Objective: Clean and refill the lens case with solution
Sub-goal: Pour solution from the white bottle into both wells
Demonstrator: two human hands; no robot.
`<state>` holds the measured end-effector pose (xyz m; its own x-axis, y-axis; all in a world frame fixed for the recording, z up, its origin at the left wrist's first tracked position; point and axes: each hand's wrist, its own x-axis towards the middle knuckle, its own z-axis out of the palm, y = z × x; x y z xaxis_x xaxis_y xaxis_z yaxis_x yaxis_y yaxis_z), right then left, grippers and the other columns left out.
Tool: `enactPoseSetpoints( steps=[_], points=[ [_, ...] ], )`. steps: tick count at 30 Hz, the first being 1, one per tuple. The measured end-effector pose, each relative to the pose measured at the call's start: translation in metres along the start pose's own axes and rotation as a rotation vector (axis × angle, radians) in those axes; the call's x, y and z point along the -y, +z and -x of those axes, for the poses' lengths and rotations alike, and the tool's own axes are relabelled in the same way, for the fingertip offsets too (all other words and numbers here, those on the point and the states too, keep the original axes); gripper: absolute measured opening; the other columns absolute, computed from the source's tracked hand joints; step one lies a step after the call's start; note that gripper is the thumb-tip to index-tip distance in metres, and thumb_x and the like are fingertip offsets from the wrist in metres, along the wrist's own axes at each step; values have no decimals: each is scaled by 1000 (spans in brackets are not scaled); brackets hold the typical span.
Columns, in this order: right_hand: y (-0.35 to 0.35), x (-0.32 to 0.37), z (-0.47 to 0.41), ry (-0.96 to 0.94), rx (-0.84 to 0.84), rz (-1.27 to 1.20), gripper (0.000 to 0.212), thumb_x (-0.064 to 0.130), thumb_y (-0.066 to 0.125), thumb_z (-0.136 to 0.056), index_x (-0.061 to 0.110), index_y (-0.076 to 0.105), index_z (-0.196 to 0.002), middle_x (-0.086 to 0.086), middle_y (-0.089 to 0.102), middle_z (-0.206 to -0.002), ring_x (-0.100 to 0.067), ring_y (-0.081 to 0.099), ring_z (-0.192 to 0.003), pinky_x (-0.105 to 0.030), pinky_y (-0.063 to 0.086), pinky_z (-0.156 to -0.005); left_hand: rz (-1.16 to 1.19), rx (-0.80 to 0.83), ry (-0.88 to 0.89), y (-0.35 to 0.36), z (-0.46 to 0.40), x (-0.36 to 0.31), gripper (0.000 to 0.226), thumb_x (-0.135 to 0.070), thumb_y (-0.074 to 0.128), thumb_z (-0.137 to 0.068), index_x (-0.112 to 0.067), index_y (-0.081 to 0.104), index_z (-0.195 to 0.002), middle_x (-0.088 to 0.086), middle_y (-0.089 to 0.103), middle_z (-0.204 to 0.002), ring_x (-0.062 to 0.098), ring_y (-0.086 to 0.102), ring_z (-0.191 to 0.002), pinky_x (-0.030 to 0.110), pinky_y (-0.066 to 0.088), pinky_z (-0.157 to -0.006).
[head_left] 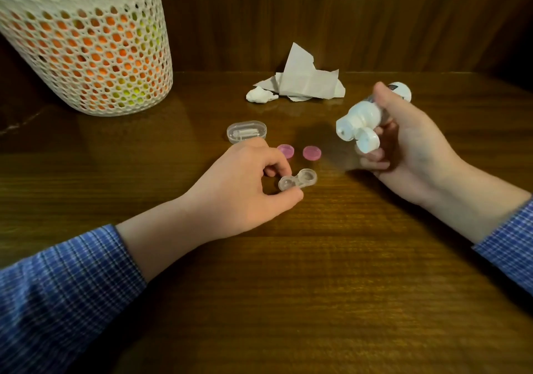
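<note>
A clear two-well lens case (pixel 300 181) lies on the wooden table (pixel 331 272), both wells uncovered. My left hand (pixel 245 189) pinches its left well between thumb and fingers. Two pink caps lie just behind it, one (pixel 286 151) partly hidden by my fingers, the other (pixel 312 152) in full view. My right hand (pixel 409 145) grips a white solution bottle (pixel 364 117) above the table, tilted with its nozzle toward the left and down. The bottle's flip cap (pixel 367 140) hangs open below the nozzle.
A clear oval box (pixel 246 132) holding a small tool sits behind the caps. Crumpled tissue paper (pixel 300 82) lies at the back by the wood wall. A white mesh basket (pixel 89 47) with orange contents stands at the back left.
</note>
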<state>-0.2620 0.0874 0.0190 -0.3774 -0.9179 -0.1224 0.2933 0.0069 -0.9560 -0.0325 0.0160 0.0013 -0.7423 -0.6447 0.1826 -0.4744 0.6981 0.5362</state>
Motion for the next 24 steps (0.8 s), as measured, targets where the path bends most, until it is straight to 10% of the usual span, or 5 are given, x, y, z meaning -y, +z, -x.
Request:
enactPoseSetpoints(
  steps=[7,14,24],
  points=[
    [-7,4,-2,63,-26,-121,31,51,64,-96,20,62,-93,2,47,-68,-7,42,-47,-18,32,-39,-47,48,67,-3,12,-9,49,-68,64,-72,-37,70,-110,-20,58,-97,-5,55,-92,12,46,-69],
    [-13,5,-2,74,16,-164,31,50,63,-97,20,61,-87,2,49,-65,-7,42,-46,-18,34,-39,61,-39,106,-1,10,-12,21,-28,79,-84,-27,77,-105,-14,62,-88,2,61,-81,13,50,-65],
    [-12,6,-4,75,46,-132,32,51,61,-98,20,63,-87,0,50,-68,-8,42,-46,-18,33,-40,107,-24,46,5,-13,-8,87,-39,86,-77,-33,38,-149,-20,60,-123,5,62,-90,17,57,-77]
  ],
)
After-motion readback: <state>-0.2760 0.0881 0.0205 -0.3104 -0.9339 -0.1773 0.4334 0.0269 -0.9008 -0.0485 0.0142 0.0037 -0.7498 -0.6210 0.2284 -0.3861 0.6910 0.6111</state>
